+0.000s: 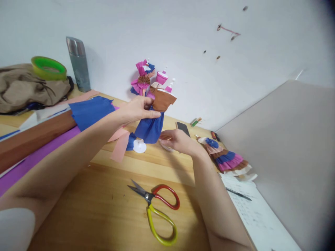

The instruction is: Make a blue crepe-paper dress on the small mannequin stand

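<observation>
My left hand (141, 111) is closed on a crepe-paper figure (164, 99), thumb across its front, holding it above the table. The figure has a brown upper layer, a blue skirt and a small pleated cream fan. To the right and lower, my right hand (176, 141) has its fingers curled at a pale ring that looks like a roll of tape (167, 148), partly hidden by the fingers. A white disc (139, 146) lies below the skirt, beside a peach paper strip (119, 148). Scissors (148, 197) with one red and one yellow handle lie open on the table.
Long crepe-paper sheets (39, 136) lie at the left. Behind are a wide green tape roll (49, 68) on a brown bag (23, 89), a flask (80, 66) and pink paper decorations (142, 78). Rightward are a phone (183, 128), a layered paper dress (227, 158) and a pen (238, 194) on paper.
</observation>
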Demonstrator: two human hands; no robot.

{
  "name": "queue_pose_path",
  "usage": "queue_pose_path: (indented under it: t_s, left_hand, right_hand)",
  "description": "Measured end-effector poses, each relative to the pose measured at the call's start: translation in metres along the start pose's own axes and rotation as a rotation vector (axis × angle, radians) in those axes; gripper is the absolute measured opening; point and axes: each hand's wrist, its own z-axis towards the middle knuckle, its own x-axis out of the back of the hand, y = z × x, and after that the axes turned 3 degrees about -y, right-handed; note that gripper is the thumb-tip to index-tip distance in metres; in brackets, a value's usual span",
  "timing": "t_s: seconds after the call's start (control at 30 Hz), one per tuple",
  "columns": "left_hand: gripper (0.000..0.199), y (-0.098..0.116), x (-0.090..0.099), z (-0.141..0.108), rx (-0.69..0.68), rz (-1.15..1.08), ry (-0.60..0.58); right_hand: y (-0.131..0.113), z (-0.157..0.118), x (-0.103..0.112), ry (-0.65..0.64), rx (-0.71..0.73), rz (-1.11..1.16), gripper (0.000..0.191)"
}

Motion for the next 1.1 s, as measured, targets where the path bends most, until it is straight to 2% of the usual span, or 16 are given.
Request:
queue_pose_path:
  t_s: [0.1, 0.17, 0.3, 0.43, 0.57, 0.77, 0.87, 0.93, 1.0, 1.07, 1.1]
  left_hand:
    - [0.04, 0.001, 0.011, -0.002, -0.037, -0.009, -0.168]
    - [0.043, 0.002, 0.018, -0.003, -0.041, -0.012, -0.239]
    - [0.039, 0.005, 0.02, -0.003, -0.007, -0.003, -0.21]
    - [0.038, 0.01, 0.017, -0.004, -0.033, 0.034, -0.218]
    - [0.035, 0.011, 0.019, -0.005, -0.028, 0.08, -0.23]
    - [0.03, 0.01, 0.001, -0.005, -0.076, 0.226, -0.095]
    - [0.037, 0.016, -0.002, -0.007, -0.105, 0.244, -0.145]
    - [0.045, 0.021, 0.008, -0.008, -0.071, 0.225, -0.253]
    - [0.049, 0.02, 0.026, -0.009, 0.015, 0.215, -0.341]
    - [0.039, 0.011, 0.047, -0.009, 0.08, 0.303, -0.291]
    - [0.029, 0.003, 0.056, -0.008, 0.111, 0.414, -0.226]
  right_hand:
    - [0.002, 0.001, 0.001, 0.242, -0.022, 0.089, 0.029]
    - [0.001, 0.004, -0.003, 0.336, 0.038, 0.213, 0.041]
    - [-0.009, 0.009, -0.015, 0.435, 0.179, 0.406, 0.064]
    - [-0.02, 0.015, -0.026, 0.541, 0.241, 0.483, 0.073]
    - [-0.031, 0.022, -0.031, 0.605, 0.283, 0.484, 0.064]
    - [-0.039, 0.022, -0.029, 0.697, 0.243, 0.438, 0.046]
    - [-0.039, 0.017, -0.025, 0.739, 0.242, 0.436, 0.036]
    - [-0.039, 0.014, -0.021, 0.735, 0.252, 0.414, 0.033]
    - [-0.038, 0.011, -0.018, 0.745, 0.261, 0.39, 0.032]
    - [-0.035, 0.011, -0.014, 0.753, 0.253, 0.378, 0.032]
    - [-0.033, 0.011, -0.013, 0.749, 0.245, 0.379, 0.032]
